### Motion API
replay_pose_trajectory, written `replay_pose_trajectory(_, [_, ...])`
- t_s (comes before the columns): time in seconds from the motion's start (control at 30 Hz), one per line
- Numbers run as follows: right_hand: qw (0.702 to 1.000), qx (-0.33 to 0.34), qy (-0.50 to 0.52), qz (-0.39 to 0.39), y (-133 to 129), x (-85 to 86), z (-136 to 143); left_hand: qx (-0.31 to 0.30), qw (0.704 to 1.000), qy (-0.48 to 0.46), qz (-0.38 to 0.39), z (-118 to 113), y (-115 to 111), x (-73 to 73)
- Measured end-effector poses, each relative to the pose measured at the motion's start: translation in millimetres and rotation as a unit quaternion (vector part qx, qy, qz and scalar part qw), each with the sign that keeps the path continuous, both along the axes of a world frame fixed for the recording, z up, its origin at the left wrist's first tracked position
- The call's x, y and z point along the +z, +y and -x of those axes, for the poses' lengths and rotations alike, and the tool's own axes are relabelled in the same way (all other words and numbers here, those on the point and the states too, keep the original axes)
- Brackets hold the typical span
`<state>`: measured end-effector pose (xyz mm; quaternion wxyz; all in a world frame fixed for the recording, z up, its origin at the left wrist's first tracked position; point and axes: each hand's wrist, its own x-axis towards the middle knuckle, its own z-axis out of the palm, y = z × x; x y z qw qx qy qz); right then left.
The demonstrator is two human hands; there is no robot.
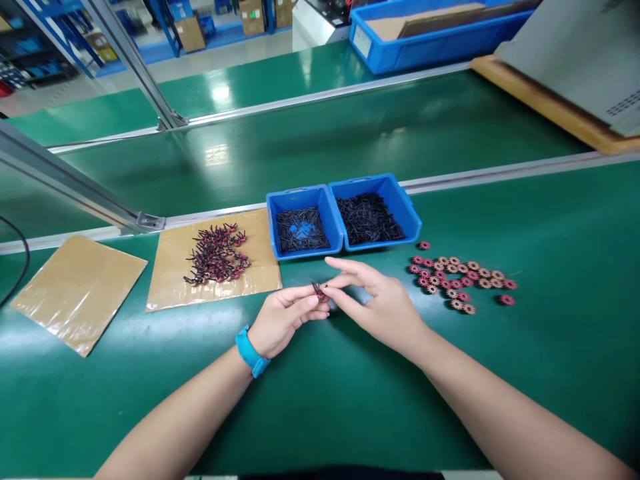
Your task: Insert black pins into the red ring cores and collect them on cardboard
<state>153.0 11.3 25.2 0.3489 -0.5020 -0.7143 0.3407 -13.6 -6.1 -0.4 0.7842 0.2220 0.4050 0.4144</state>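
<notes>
Forearms (500,407) are seen nearest in the head view, extended over a green bench (350,413); a teal band (253,351) is worn on the left wrist. One core (319,294), reddish with dark tubes sticking up, is held between the thumb and fingers of the left hand (287,319), front of the bins. Right hand (377,300) is brought up against it, thumb and a finger nearly together at the core, index stretched out above; whether a tube is pinched cannot be told. Just beyond, two blue bins (344,235) are set side by side, both filled with black tubes (367,219). Loose cores (453,270), red and tan, are scattered right of the bins. Tubed cores (217,253) are heaped on a cardboard sheet (167,273) to the left; another sheet (80,293) is laid farther left.
</notes>
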Motion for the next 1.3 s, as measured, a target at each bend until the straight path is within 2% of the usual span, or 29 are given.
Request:
replay_pose_trajectory(0.1, [1.0, 0.021, 0.008, 0.005, 3.8, -2.4, -6.9, 0.012, 1.0, -0.003, 0.001, -0.1, -0.2, -0.9])
replay_pose_trajectory(0.23, [0.999, -0.012, 0.028, 0.011, 7.7, -6.7, -13.5, 0.028, 1.0, -0.002, -0.001, -1.0, -0.1, -1.2])
replay_pose_trajectory(0.37, [0.999, -0.03, 0.004, -0.014, 6.4, -10.1, -13.8, 0.031, 0.999, 0.023, -0.017, -2.6, -1.3, -0.2])
replay_pose_trajectory(0.47, [0.998, -0.026, -0.027, -0.05, 4.5, -11.9, -13.0, 0.03, 0.993, 0.092, -0.062, 0.7, -4.0, -0.7])
replay_pose_trajectory(0.53, [0.996, -0.02, -0.036, -0.073, 3.9, -12.7, -13.0, 0.055, 0.976, 0.183, -0.106, 10.2, -7.5, -1.8])
replay_pose_trajectory(0.6, [0.995, -0.017, -0.04, -0.091, 3.7, -13.0, -13.4, 0.104, 0.936, 0.302, -0.148, 27.1, -12.3, -2.7])
replay_pose_trajectory(0.63, [0.994, -0.015, -0.041, -0.098, 3.6, -13.0, -13.7, 0.128, 0.906, 0.368, -0.166, 38.0, -14.7, -2.9])
replay_pose_trajectory(0.77, [0.993, -0.008, -0.049, -0.111, 3.3, -12.5, -14.3, 0.167, 0.736, 0.615, -0.229, 83.2, -19.0, -1.8])
replay_pose_trajectory(0.87, [0.99, 0.002, -0.055, -0.126, 3.4, -12.3, -14.5, 0.164, 0.657, 0.708, -0.2, 104.5, -14.4, -1.1])
replay_pose_trajectory(1.0, [0.982, 0.014, -0.07, -0.175, 4.6, -14.0, -16.1, 0.199, 0.55, 0.799, -0.139, 116.7, -6.3, -1.9])
replay_pose_trajectory(1.03, [0.979, 0.016, -0.072, -0.19, 5.2, -14.5, -16.5, 0.209, 0.533, 0.808, -0.14, 119.1, -5.0, -2.1])
replay_pose_trajectory(1.07, [0.976, 0.017, -0.072, -0.205, 6.0, -14.9, -16.8, 0.216, 0.526, 0.81, -0.144, 121.5, -4.0, -2.2])
replay_pose_trajectory(1.13, [0.971, 0.014, -0.07, -0.23, 7.9, -14.0, -17.7, 0.22, 0.54, 0.799, -0.146, 126.5, -2.4, -1.9])
replay_pose_trajectory(1.3, [0.958, -0.027, -0.066, -0.278, 16.2, 6.0, -37.2, 0.194, 0.633, 0.738, -0.129, 136.6, 5.2, 2.0])
